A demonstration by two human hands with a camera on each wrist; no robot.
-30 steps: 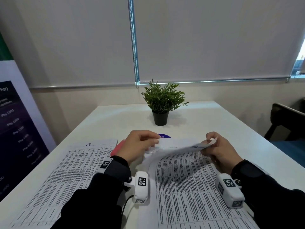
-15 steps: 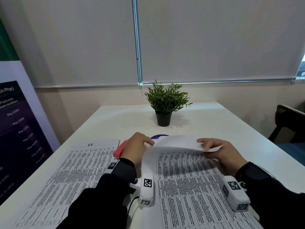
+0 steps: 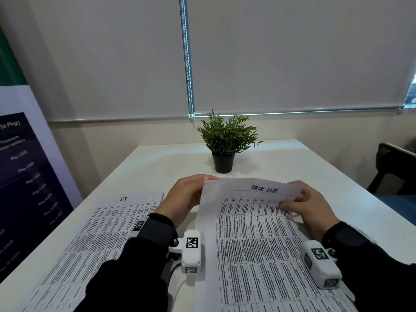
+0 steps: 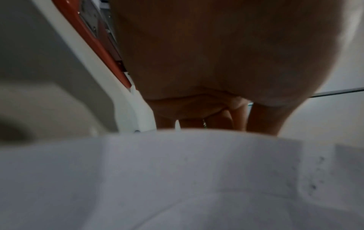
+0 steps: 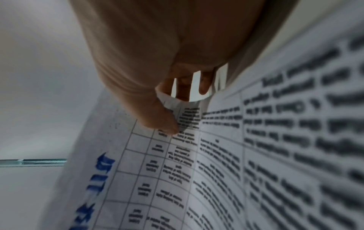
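A printed sheet (image 3: 252, 233) with a table of small text and a blue handwritten heading lies in front of me, its far end lifted off the white table (image 3: 315, 172). My left hand (image 3: 186, 199) grips the sheet's top left corner, fingers curled behind it. At the top right corner, my right hand (image 3: 308, 206) pinches the paper. The right wrist view shows that thumb (image 5: 163, 121) pressed on the printed face of the sheet (image 5: 236, 155). In the left wrist view the palm (image 4: 216, 62) hangs over the sheet's blank back (image 4: 177, 171).
A second printed sheet (image 3: 101, 233) lies flat to the left. A small potted plant (image 3: 225, 140) stands beyond the hands. A red and white stapler (image 4: 94, 42) lies by the left hand. A dark chair (image 3: 394, 167) is at right, a banner (image 3: 22, 176) at left.
The sheet's far end, earlier curled over toward me with its blank back showing, has been opened out, so the blue heading faces up. Both hands keep their corners and have shifted slightly outward.
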